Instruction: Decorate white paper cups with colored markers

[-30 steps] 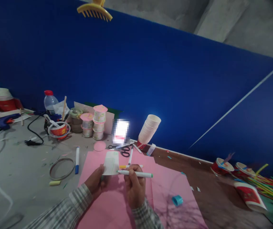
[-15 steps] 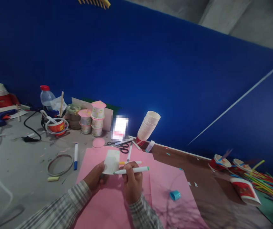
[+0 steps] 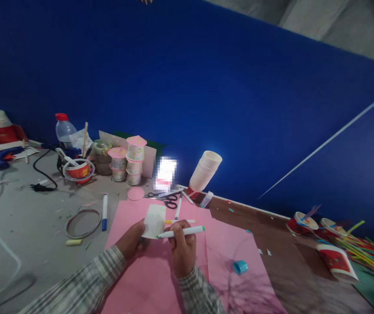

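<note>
My left hand (image 3: 132,239) grips a small white paper cup (image 3: 154,220) by its left side, above pink paper (image 3: 134,283). Faint green lines mark the cup's wall. In my right hand (image 3: 183,250) is a white marker with a green end (image 3: 185,232), held like a pen. Its tip is at the cup's lower right edge; whether it touches I cannot tell. Just beyond that hand lies an orange-and-white marker (image 3: 187,221). Scissors (image 3: 170,201) and another white marker (image 3: 178,207) rest farther back on the paper's edge.
Pink-roofed cup towers (image 3: 135,161) stand at the back left, beside a blurred bright screen (image 3: 165,174). A leaning stack of paper cups (image 3: 205,171) is against the blue wall. A tape ring (image 3: 83,223) and blue-capped marker (image 3: 104,212) lie left. Colored sticks (image 3: 366,253) lie far right.
Both hands keep their grip on the cup and marker. More green line shows near the cup's lower right edge. The whole view has shifted slightly.
</note>
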`<move>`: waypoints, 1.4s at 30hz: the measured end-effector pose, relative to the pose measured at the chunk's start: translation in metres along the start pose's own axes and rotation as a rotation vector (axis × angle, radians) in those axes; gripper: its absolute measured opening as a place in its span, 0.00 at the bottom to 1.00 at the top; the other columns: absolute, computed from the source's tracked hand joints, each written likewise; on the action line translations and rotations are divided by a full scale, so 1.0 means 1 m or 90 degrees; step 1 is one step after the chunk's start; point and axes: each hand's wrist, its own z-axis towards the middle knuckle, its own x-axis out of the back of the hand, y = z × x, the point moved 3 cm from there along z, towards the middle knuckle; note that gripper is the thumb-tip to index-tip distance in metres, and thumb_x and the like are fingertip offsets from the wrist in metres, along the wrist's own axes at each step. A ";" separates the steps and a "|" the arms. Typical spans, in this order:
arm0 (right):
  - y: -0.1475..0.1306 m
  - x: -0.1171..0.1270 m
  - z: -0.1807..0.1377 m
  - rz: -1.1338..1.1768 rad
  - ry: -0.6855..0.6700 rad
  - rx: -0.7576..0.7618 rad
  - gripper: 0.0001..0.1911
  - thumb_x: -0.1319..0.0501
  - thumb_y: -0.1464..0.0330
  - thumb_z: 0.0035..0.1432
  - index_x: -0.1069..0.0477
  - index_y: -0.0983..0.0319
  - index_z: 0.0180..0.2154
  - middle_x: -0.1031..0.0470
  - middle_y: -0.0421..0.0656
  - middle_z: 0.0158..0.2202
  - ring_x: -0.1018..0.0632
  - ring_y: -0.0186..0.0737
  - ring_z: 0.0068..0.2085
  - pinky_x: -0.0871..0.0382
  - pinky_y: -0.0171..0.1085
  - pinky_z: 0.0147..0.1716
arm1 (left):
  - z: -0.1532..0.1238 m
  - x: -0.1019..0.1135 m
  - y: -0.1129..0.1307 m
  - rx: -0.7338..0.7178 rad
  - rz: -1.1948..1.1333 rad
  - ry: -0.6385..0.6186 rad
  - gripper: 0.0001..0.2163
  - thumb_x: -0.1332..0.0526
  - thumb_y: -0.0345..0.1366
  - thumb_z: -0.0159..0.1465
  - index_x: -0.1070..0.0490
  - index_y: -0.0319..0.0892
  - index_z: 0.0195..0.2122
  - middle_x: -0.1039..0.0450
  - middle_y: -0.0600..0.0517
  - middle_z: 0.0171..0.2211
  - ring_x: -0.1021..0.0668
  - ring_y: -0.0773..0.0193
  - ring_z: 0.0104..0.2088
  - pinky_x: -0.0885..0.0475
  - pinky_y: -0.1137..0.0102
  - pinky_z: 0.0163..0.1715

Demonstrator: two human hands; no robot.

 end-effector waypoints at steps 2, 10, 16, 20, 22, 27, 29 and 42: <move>-0.001 0.000 0.000 -0.003 -0.001 -0.001 0.12 0.37 0.63 0.48 0.32 0.61 0.19 0.41 0.29 0.07 0.44 0.28 0.11 0.47 0.28 0.11 | 0.000 -0.001 0.000 0.001 0.001 0.002 0.25 0.43 0.58 0.41 0.29 0.38 0.25 0.44 0.62 0.06 0.48 0.73 0.07 0.54 0.75 0.05; -0.003 0.000 -0.001 -0.014 -0.005 -0.003 0.11 0.37 0.63 0.48 0.31 0.61 0.18 0.41 0.30 0.08 0.43 0.29 0.11 0.47 0.28 0.12 | -0.002 -0.006 0.005 0.005 0.005 0.005 0.23 0.43 0.57 0.41 0.30 0.39 0.23 0.45 0.61 0.05 0.49 0.74 0.07 0.54 0.75 0.05; 0.005 0.005 0.002 0.013 0.018 0.004 0.13 0.40 0.61 0.51 0.33 0.60 0.19 0.43 0.28 0.07 0.45 0.28 0.11 0.44 0.29 0.12 | -0.003 -0.006 0.006 0.015 -0.007 0.002 0.25 0.42 0.59 0.39 0.30 0.38 0.23 0.45 0.62 0.06 0.49 0.73 0.07 0.53 0.75 0.05; 0.010 0.006 0.003 0.041 0.018 -0.009 0.13 0.40 0.60 0.51 0.34 0.60 0.19 0.45 0.27 0.07 0.47 0.28 0.12 0.45 0.28 0.12 | -0.003 -0.008 0.007 0.023 -0.013 0.010 0.28 0.42 0.60 0.36 0.29 0.38 0.26 0.44 0.62 0.06 0.49 0.73 0.07 0.54 0.75 0.04; 0.011 0.006 0.003 0.058 0.010 -0.021 0.14 0.39 0.60 0.50 0.35 0.60 0.19 0.45 0.27 0.07 0.47 0.28 0.12 0.46 0.27 0.11 | -0.003 -0.009 0.008 0.019 -0.016 0.016 0.27 0.41 0.60 0.35 0.30 0.38 0.23 0.44 0.61 0.05 0.49 0.74 0.07 0.55 0.75 0.04; 0.010 0.004 0.001 0.061 -0.003 -0.031 0.13 0.38 0.60 0.49 0.33 0.61 0.20 0.44 0.27 0.08 0.46 0.27 0.12 0.46 0.27 0.12 | -0.003 -0.009 0.007 0.005 -0.016 0.013 0.24 0.41 0.59 0.37 0.32 0.39 0.17 0.46 0.62 0.05 0.49 0.74 0.07 0.54 0.75 0.06; 0.007 0.003 0.001 0.051 -0.007 -0.023 0.14 0.38 0.60 0.49 0.33 0.61 0.19 0.44 0.28 0.08 0.46 0.27 0.12 0.47 0.27 0.12 | -0.002 -0.008 0.006 0.003 -0.015 0.010 0.24 0.41 0.58 0.39 0.31 0.39 0.18 0.46 0.62 0.05 0.49 0.74 0.07 0.54 0.75 0.06; 0.005 0.004 0.004 0.065 0.036 -0.019 0.13 0.39 0.60 0.48 0.35 0.59 0.19 0.46 0.27 0.08 0.47 0.28 0.12 0.46 0.27 0.11 | -0.002 -0.004 0.005 0.042 -0.010 0.019 0.31 0.42 0.60 0.36 0.27 0.36 0.31 0.44 0.61 0.06 0.49 0.74 0.08 0.55 0.75 0.05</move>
